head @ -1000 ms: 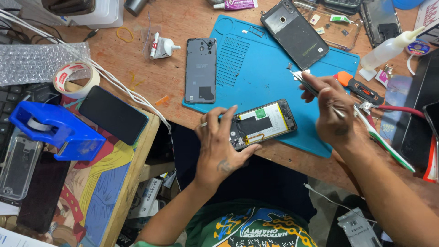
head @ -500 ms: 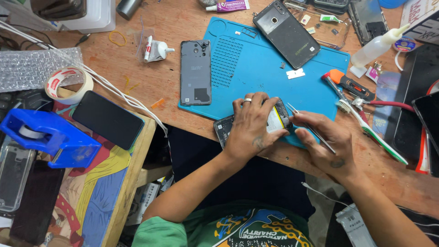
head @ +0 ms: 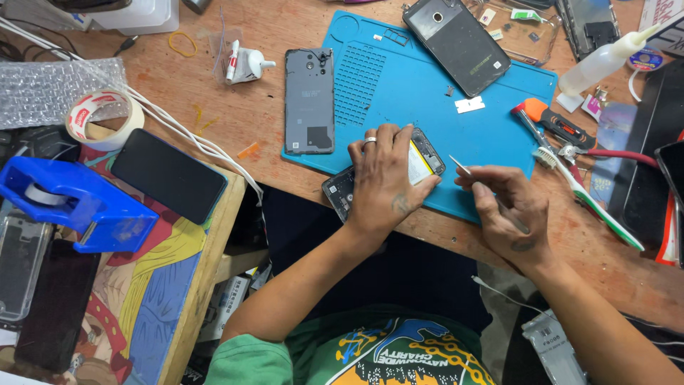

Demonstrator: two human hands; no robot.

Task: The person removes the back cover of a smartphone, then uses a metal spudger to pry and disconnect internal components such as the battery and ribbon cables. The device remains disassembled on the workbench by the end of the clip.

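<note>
Since half a second ago, the left hand point(head: 388, 178) has settled flatter over the opened phone point(head: 385, 171), while the right hand point(head: 507, 214) has drawn slightly back from the phone's edge with its thin metal tool point(head: 459, 165). The opened phone lies at the near edge of the blue work mat point(head: 399, 78), mostly hidden beneath the left palm; only its dark lower corner and a strip of yellow-edged battery show on either side of the hand. The left hand presses down, fingers spread and curled over the phone's far side, pinning it to the mat. The right hand, just beside the phone's right end, is closed in a pinch on the slim tool, whose tip points up and left toward the phone without clearly touching it.

Farther back on the mat rest a grey back cover point(head: 309, 100) and a second dark phone point(head: 456, 44), well apart from both hands. A screwdriver with an orange handle point(head: 545, 117) and a toothbrush point(head: 584, 196) lie to the right. On the left side table sit a blue tape dispenser point(head: 75, 203), a roll of tape point(head: 103, 117) and a black phone face down point(head: 169, 175).
</note>
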